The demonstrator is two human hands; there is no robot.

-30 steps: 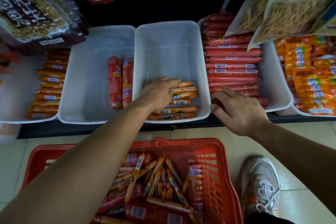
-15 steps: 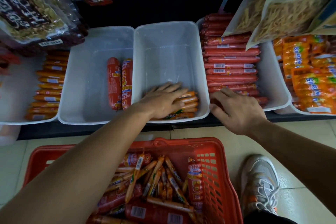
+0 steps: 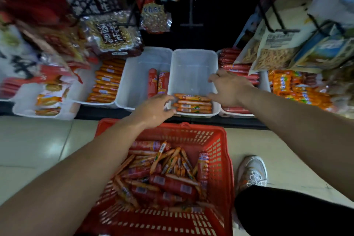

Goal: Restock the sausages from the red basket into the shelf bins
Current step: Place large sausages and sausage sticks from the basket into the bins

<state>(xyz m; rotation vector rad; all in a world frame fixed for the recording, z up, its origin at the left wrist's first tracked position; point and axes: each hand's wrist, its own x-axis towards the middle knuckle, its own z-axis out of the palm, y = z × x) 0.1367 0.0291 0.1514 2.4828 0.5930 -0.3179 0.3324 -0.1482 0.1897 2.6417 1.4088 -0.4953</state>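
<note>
The thin sausages [image 3: 192, 103] lie stacked at the front edge of the middle bin [image 3: 193, 67]. The left hand [image 3: 154, 113], fingers curled on its left front corner, and the right hand [image 3: 229, 87], fingers spread over its right edge, could tip it. More sausages wait in the red basket [image 3: 220, 151].

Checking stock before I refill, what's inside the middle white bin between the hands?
The middle white bin holds a small stack of thin orange sausages at its front; the rest is bare. The left hand and right hand cover the stack's ends.
</note>
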